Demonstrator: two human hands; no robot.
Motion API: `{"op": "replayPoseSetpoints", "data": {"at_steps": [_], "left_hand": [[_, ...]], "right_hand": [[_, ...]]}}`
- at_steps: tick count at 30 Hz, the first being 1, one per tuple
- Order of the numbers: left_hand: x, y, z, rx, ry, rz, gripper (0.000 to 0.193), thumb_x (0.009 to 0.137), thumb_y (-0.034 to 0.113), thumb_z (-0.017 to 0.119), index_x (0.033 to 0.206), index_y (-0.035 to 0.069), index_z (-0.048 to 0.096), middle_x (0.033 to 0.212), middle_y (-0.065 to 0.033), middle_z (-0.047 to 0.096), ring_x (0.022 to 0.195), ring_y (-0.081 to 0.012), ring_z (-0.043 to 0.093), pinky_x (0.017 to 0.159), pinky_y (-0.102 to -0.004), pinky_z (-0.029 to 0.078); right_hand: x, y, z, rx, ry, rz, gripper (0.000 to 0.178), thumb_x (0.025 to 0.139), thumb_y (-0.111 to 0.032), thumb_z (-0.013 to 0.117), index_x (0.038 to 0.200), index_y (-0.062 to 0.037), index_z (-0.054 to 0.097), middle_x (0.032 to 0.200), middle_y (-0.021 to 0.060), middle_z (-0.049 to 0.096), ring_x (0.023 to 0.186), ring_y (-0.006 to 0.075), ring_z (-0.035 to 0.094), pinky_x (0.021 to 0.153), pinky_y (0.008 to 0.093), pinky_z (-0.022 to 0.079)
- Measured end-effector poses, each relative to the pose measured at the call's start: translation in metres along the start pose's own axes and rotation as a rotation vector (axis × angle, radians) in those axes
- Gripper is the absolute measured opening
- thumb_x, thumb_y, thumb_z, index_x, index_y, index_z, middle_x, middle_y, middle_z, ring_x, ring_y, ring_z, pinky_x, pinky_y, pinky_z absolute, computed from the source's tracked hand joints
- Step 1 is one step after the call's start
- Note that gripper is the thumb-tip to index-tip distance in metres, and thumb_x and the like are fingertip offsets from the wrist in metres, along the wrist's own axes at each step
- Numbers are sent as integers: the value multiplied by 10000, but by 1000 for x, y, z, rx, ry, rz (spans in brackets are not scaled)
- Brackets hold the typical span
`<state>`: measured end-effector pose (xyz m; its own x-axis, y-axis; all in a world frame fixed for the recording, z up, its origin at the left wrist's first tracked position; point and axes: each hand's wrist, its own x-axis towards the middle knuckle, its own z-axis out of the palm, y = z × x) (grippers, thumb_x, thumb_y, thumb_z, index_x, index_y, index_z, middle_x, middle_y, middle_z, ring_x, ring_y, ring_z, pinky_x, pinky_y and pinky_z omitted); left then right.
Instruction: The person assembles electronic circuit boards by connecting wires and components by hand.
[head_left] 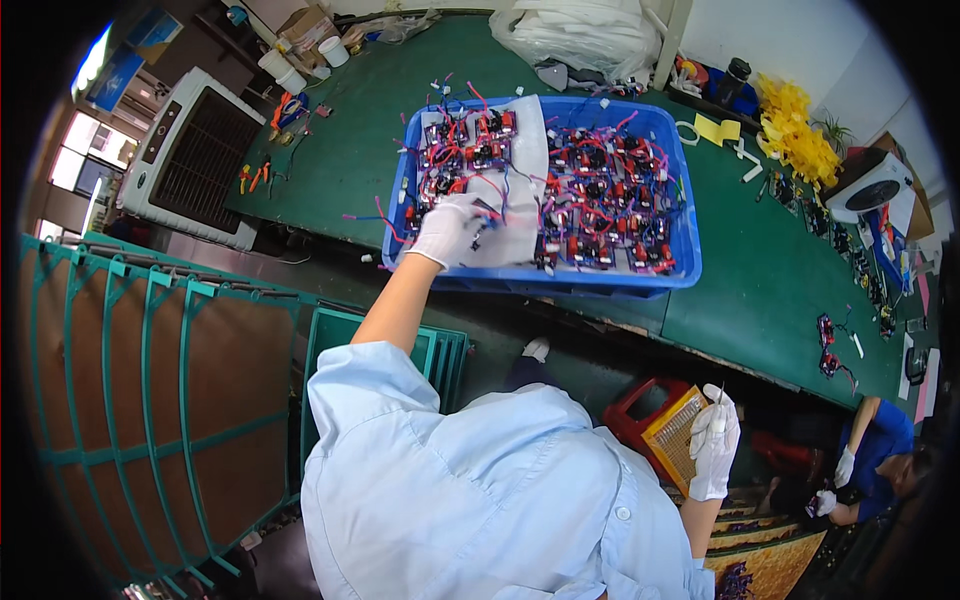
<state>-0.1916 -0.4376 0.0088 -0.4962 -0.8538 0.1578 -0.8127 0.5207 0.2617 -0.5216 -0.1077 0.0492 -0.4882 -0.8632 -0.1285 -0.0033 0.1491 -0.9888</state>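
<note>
My left hand (pixel 447 232), in a white glove, reaches into the blue plastic tub (pixel 691 240). Its fingers are curled at a small circuit board with wires (pixel 488 212), partly hidden by the hand and blurred. Under it lies a white sheet (pixel 528 150). Rows of small circuit boards (pixel 600 200) with red parts and red, blue and purple wires fill the tub's right side; several more sit at its upper left. My right hand (pixel 714 445), also gloved, is held low at the right, away from the tub. Its fingers are closed round a thin pointed thing (pixel 723 390), too small to name.
The tub stands at the front edge of a green table (pixel 740 300). A red and yellow frame (pixel 672 430) is beside my right hand. Green metal racks (pixel 160 400) stand at left, near an air cooler (pixel 195 155). A co-worker in blue (pixel 880 465) works at lower right.
</note>
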Motion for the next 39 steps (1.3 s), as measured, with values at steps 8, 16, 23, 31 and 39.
{"op": "replayPoseSetpoints", "data": {"at_steps": [8,16,23,31,39], "left_hand": [[51,-39,31,161,-146,187,224,760,74,457,942,94,585,1011,-123,526,910,-289,555,711,-377,479],[42,-56,38,-128,-13,305,239,689,68,545,903,161,598,827,-112,589,762,-285,582,622,-384,476],[47,-27,-22,249,-630,159,243,691,156,531,922,116,593,727,-141,589,708,-308,578,609,-399,462],[62,-31,22,254,-302,82,159,721,146,507,836,105,608,766,-114,601,725,-265,595,614,-400,452],[70,-64,61,-168,-207,106,244,691,28,512,879,158,596,1161,-148,515,1023,-296,524,842,-369,435]], "right_hand": [[46,-15,71,94,-13,143,479,886,-383,423,1104,40,466,574,-17,455,384,13,348,339,146,262],[78,-18,105,80,-4,212,428,901,-333,406,1107,39,458,583,-3,455,373,15,337,335,146,268],[97,-24,119,25,-18,227,475,885,-374,434,1113,41,454,585,-10,451,390,13,342,343,145,268],[108,-29,126,32,-76,186,576,842,-457,478,1117,48,449,587,-24,449,411,13,356,357,142,272],[103,-26,126,80,-50,245,589,836,-458,490,1119,56,440,587,-23,453,404,16,361,353,144,275]]}}
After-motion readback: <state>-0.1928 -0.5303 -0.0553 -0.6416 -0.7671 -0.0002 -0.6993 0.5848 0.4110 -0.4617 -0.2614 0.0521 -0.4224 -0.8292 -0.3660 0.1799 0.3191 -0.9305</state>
